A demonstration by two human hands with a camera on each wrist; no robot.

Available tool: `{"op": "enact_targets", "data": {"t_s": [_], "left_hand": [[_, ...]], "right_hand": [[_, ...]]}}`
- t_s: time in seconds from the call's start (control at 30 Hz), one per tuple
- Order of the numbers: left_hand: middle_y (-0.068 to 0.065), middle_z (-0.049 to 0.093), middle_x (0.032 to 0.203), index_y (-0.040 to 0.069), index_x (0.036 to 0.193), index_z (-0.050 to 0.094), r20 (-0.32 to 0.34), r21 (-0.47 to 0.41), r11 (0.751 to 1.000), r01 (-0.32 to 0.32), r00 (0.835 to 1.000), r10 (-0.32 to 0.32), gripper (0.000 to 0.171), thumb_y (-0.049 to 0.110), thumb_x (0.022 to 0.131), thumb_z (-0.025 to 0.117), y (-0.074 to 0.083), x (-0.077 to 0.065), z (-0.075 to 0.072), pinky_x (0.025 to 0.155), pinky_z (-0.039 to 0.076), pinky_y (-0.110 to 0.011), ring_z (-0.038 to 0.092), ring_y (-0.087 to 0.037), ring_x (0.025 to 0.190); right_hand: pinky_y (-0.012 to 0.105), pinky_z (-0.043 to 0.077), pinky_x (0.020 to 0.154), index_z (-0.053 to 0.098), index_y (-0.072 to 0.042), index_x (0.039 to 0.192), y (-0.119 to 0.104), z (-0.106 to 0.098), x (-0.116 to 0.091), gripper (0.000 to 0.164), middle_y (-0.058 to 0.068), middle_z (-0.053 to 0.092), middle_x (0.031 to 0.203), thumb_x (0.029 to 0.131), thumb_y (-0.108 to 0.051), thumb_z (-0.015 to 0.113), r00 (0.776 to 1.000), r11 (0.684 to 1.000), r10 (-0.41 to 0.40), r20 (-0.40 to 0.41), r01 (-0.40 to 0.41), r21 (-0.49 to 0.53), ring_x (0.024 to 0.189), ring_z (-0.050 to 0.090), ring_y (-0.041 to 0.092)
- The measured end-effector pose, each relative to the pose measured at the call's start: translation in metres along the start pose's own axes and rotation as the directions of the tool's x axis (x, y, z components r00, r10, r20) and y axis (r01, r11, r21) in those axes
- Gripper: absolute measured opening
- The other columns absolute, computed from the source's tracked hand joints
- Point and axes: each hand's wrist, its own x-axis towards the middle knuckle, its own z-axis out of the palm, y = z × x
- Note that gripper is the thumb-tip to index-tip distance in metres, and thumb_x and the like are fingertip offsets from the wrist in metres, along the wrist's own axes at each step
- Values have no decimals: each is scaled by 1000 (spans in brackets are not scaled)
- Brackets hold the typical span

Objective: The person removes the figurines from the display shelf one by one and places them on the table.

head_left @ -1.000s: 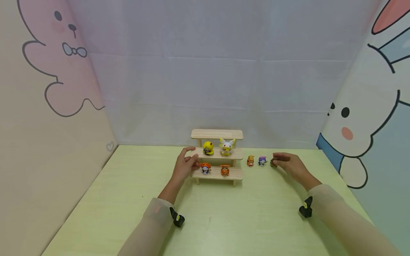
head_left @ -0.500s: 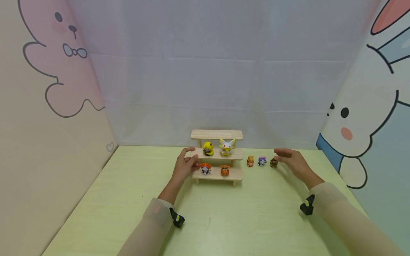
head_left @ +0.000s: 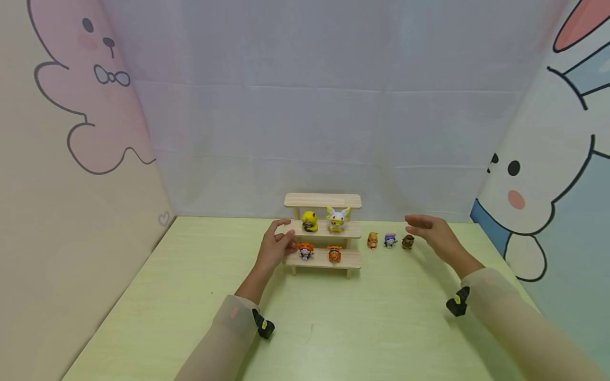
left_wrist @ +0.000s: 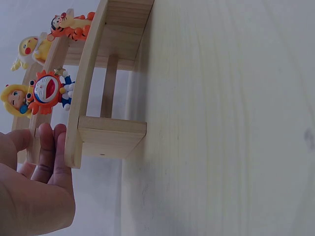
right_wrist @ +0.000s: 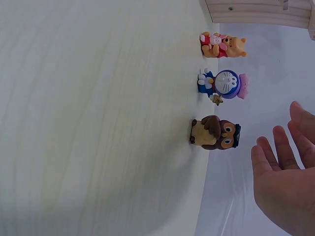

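My left hand (head_left: 275,246) grips the left end of the middle board of a small three-tier wooden display stand (head_left: 350,229); in the left wrist view its fingers (left_wrist: 47,152) curl about that board's end. A yellow-haired figurine (head_left: 310,221) and a white-hooded yellow one (head_left: 337,219) stand on the middle tier. On the lowest tier are a blue cat figurine with an orange crab hood (left_wrist: 47,92) and an orange tiger figurine (left_wrist: 73,25). My right hand (head_left: 431,234) hovers above and right of a brown owl figurine (right_wrist: 215,133), fingers relaxed, holding nothing.
Left of the owl, a blue cat figurine in a purple hat (right_wrist: 225,84) and a honey-coloured bear figurine (right_wrist: 224,45) stand in a row on the pale table (head_left: 333,328). The stand's top board (head_left: 322,200) is close to the white back sheet (head_left: 324,121).
My right hand has let go of the owl figurine and risen away from it, leaving the owl upright on the table. My left hand stays at the stand.
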Motion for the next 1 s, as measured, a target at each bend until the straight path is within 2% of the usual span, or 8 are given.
{"op": "enact_targets", "data": {"t_s": [0.3, 0.43, 0.57, 0.83, 1.0], "left_hand": [[-13, 70, 79, 8, 145, 53, 5, 4, 1000, -4, 1000, 4, 42, 15, 105, 63, 1, -1, 0, 79, 63, -43, 70, -24, 76], [-13, 70, 79, 9, 146, 53, 6, 7, 1000, 3, 1000, -3, 43, 16, 105, 63, 2, -2, 0, 82, 63, -47, 71, -29, 78], [-16, 70, 81, 10, 146, 54, 4, 8, 1000, 1, 1000, -1, 42, 18, 105, 63, 2, -1, 0, 83, 62, -48, 71, -34, 82], [-12, 70, 79, 10, 145, 54, 2, 16, 1000, 0, 1000, 0, 41, 17, 106, 62, 3, -2, 1, 77, 64, -40, 70, -26, 77], [-13, 69, 79, 9, 146, 53, 0, 20, 1000, 2, 1000, -2, 42, 16, 106, 61, 4, -3, 1, 77, 63, -41, 70, -24, 76]], "right_hand": [[61, 31, 120, 44, -1, 155, -15, 7, 1, 61, 24, 46, 155, 105, -29, 65, 999, 999, -20, 46, 19, 26, 141, 46, 43], [63, 30, 120, 44, -3, 155, -22, 12, 0, 61, 22, 48, 154, 104, -29, 66, 998, 999, -27, 61, 25, 41, 139, 49, 42], [61, 34, 118, 44, -2, 155, -28, 18, 0, 62, 22, 48, 154, 104, -31, 66, 996, 998, -50, 75, 47, 53, 137, 50, 41], [55, 41, 115, 45, 1, 153, -40, 28, -3, 65, 24, 48, 153, 102, -32, 68, 992, 992, -92, 88, 84, 91, 137, 50, 41], [52, 45, 112, 48, 0, 151, -45, 35, -4, 61, 25, 50, 152, 102, -30, 69, 990, 989, -111, 88, 101, 110, 131, 58, 27]]}}
